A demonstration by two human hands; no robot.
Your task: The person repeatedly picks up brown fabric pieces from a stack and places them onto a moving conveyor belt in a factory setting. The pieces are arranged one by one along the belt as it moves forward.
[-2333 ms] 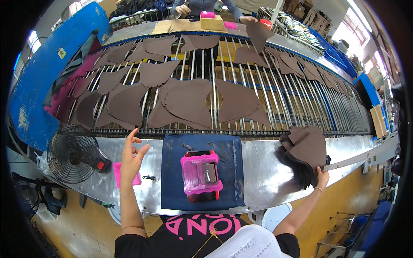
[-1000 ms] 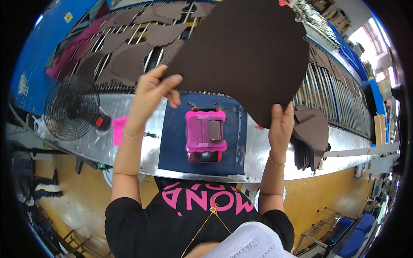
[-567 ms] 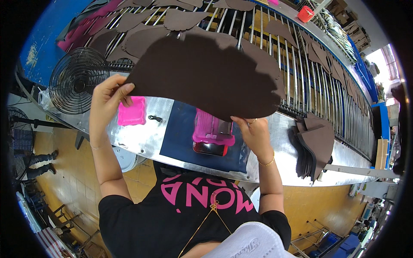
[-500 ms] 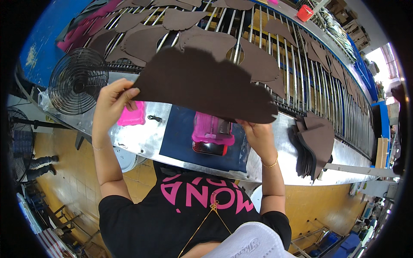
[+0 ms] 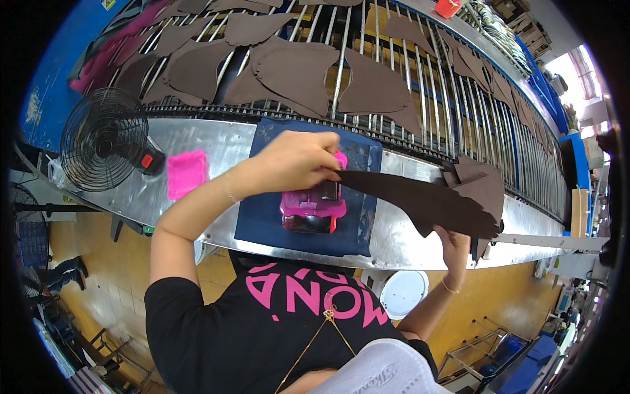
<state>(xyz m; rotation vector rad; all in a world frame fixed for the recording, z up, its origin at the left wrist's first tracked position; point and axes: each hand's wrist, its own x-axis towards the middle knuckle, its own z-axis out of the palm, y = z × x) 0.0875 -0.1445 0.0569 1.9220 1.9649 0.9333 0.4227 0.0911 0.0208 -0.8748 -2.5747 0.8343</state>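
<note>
A dark brown cut sheet piece with a scalloped edge stretches between my two hands, tilted and slightly folded. Its narrow end is pinched by my left hand, above a pink tray-like item. My right hand grips the wide end from below, close to the stack of similar brown pieces at the right. The held piece covers part of that stack. Under the pink item lies a black and red phone-like object, resting on a dark blue mat.
Beyond the metal table runs a rack of metal rods carrying several brown pieces. A black wire fan and a pink square dish stand to the left. Below the table is a white bucket.
The brown piece has swung down and right from above the mat to the stack. My left hand has crossed to the middle; my right hand has moved right and lower.
</note>
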